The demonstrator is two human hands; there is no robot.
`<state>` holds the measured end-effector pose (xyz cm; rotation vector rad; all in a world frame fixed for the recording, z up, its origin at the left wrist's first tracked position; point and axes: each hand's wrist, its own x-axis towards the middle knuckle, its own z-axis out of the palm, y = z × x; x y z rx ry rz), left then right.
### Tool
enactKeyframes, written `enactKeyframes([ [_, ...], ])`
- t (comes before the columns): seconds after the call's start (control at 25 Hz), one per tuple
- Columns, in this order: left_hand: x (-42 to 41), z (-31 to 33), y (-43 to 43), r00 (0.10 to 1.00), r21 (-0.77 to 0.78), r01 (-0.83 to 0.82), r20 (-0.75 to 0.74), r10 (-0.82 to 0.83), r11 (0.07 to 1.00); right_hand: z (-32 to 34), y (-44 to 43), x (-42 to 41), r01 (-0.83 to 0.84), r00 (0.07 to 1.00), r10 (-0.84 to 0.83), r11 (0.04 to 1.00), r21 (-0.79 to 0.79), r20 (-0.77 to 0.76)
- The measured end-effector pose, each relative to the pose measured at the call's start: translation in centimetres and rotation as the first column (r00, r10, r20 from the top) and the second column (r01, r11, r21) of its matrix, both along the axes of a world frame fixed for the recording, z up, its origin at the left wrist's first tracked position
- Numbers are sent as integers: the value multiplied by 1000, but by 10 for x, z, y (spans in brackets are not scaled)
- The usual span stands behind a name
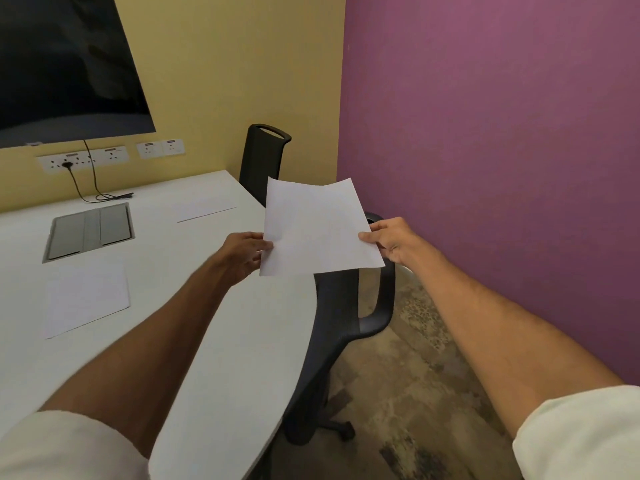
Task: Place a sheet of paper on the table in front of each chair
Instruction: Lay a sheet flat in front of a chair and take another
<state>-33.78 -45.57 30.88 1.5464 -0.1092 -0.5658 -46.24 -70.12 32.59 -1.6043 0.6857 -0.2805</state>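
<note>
Presently, the left hand [246, 252] and right hand [391, 241] each pinch a side edge of one paper sheet [320, 228], held aloft at frame centre above the table [207, 323] edge (beside the near chair [349, 306]); two sheets [86, 299] lie left.

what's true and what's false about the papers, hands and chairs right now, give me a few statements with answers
1. The left hand and right hand both pinch the held sheet by its side edges. True.
2. Two other sheets lie on the table. True: the near sheet and the far sheet.
3. The held sheet lies flat on the table. False: it is in the air, over the table's edge and the near chair.
4. Only one chair is in view. False: a far chair stands beyond the near one.
</note>
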Motion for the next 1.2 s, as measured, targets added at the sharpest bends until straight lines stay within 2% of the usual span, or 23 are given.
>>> enactKeyframes([
  [0.36,87,-31,-18,974,-14,-220,-52,219,975,-19,-31,143,-201,973,204,979,38,-111],
  [0.68,110,-64,6,869,63,-472,-131,476,879,-61,-21,255,-462,870,471,882,92,-144],
  [0.88,98,-78,0,733,92,-657,-157,662,749,-82,-17,307,-665,722,675,738,118,-154],
  [1.0,80,-84,-8,620,95,-763,-170,766,639,-86,-14,325,-785,586,794,605,129,-162],
  [1.2,48,-90,-21,449,134,-871,-175,876,473,-99,1,338,-889,404,902,426,166,-154],
])
